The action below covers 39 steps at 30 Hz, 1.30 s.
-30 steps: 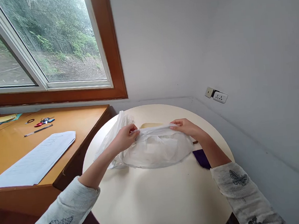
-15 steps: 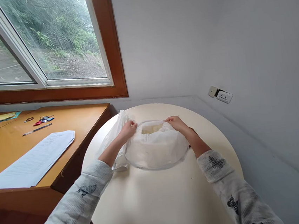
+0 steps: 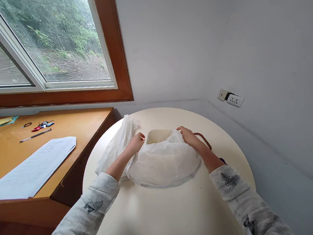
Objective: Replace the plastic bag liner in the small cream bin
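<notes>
A thin white plastic bag [image 3: 166,162] spreads in a wide skirt around a pale container [image 3: 158,135], whose rounded opening shows at the far side. My right hand [image 3: 188,136] pinches the bag near the right of that opening. At the left, my left hand [image 3: 137,141] hovers beside the rim with its fingers curled. Whether anything is between those fingers is hidden, and a small gap separates the fingertips from the opening. Behind my left wrist a second crumpled white plastic bag [image 3: 116,147] lies on the round table [image 3: 165,212].
A brown strap [image 3: 205,139] loops out behind my right wrist, and a small dark purple thing [image 3: 222,160] peeks past my forearm. To the left stands a wooden desk [image 3: 90,118] with papers [image 3: 39,165], a pen [image 3: 35,135] and keys [image 3: 43,124]. Walls border the table behind and right.
The bag's far edge has come down over the container, so more of the opening shows. The skirt now reaches nearer to me. Both hands have shifted slightly toward me.
</notes>
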{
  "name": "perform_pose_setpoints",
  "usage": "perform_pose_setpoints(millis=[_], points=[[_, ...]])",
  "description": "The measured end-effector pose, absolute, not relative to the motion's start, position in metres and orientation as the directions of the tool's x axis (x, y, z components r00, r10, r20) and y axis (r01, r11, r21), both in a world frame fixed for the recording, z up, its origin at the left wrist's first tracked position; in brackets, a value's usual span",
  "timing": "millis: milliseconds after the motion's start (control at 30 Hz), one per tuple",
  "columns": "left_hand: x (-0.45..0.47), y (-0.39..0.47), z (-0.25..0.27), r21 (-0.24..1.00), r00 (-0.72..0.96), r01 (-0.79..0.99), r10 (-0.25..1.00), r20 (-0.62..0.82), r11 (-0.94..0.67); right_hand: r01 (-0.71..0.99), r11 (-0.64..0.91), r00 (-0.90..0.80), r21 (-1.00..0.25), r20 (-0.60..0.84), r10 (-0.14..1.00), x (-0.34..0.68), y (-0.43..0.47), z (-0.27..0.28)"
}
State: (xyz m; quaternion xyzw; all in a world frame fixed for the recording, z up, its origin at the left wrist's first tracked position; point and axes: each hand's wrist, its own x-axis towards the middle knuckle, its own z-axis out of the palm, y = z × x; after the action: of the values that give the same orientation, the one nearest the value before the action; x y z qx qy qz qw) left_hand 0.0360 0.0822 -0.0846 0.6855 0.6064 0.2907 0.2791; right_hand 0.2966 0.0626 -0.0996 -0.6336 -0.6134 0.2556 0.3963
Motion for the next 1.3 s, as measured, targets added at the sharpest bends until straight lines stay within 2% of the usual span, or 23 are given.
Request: perform_pose_setpoints(millis=[67, 133, 167, 233, 300, 333, 400, 567, 633, 767, 900, 1100, 1300], points=[[0.035, 0.076, -0.071, 0.724, 0.093, 0.673, 0.988, 0.122, -0.153, 0.587, 0.079, 0.145, -0.806, 0.201, 0.969, 0.299, 0.059, -0.094], [0.033, 0.059, -0.056, 0.709, 0.164, 0.654, 0.964, 0.208, -0.265, 0.576, 0.168, 0.113, -0.800, 0.281, 0.953, 0.301, 0.045, -0.084], [0.033, 0.047, -0.049, 0.691, 0.251, 0.633, 0.937, 0.241, -0.348, 0.560, 0.237, 0.063, -0.794, 0.326, 0.943, 0.302, 0.034, -0.078], [0.032, 0.022, -0.039, 0.577, 0.512, 0.574, 0.805, 0.300, -0.580, 0.512, 0.386, -0.126, -0.767, 0.377, 0.917, 0.302, 0.009, -0.069], [0.032, 0.002, -0.036, 0.487, 0.657, 0.528, 0.698, 0.285, -0.696, 0.492, 0.461, -0.284, -0.738, 0.365, 0.887, 0.302, -0.015, -0.065], [0.033, -0.005, -0.038, 0.453, 0.700, 0.505, 0.655, 0.285, -0.735, 0.495, 0.474, -0.312, -0.728, 0.361, 0.879, 0.301, -0.024, -0.065], [0.034, -0.012, -0.044, 0.404, 0.735, 0.452, 0.589, 0.337, -0.795, 0.501, 0.488, -0.275, -0.715, 0.402, 0.873, 0.298, -0.037, -0.071], [0.037, -0.016, -0.059, 0.256, 0.653, 0.328, 0.414, 0.634, -0.909, 0.462, 0.572, -0.082, -0.678, 0.609, 0.789, 0.292, -0.048, -0.085], [0.039, -0.021, -0.060, 0.189, 0.646, 0.312, 0.353, 0.677, -0.931, 0.452, 0.600, -0.069, -0.660, 0.645, 0.761, 0.294, -0.052, -0.085], [0.039, -0.036, -0.062, 0.068, 0.724, 0.318, 0.289, 0.627, -0.946, 0.502, 0.593, -0.181, -0.629, 0.594, 0.784, 0.301, -0.066, -0.087], [0.039, -0.041, -0.077, 0.010, 0.797, 0.316, 0.271, 0.540, -0.949, 0.631, 0.565, -0.320, -0.531, 0.485, 0.814, 0.306, -0.072, -0.100], [0.041, -0.030, -0.105, -0.005, 0.783, 0.343, 0.283, 0.555, -0.939, 0.737, 0.507, -0.364, -0.447, 0.369, 0.855, 0.297, -0.061, -0.122], [0.039, -0.027, -0.109, 0.059, 0.755, 0.403, 0.368, 0.543, -0.913, 0.788, 0.423, -0.339, -0.448, 0.259, 0.905, 0.281, -0.048, -0.139]])
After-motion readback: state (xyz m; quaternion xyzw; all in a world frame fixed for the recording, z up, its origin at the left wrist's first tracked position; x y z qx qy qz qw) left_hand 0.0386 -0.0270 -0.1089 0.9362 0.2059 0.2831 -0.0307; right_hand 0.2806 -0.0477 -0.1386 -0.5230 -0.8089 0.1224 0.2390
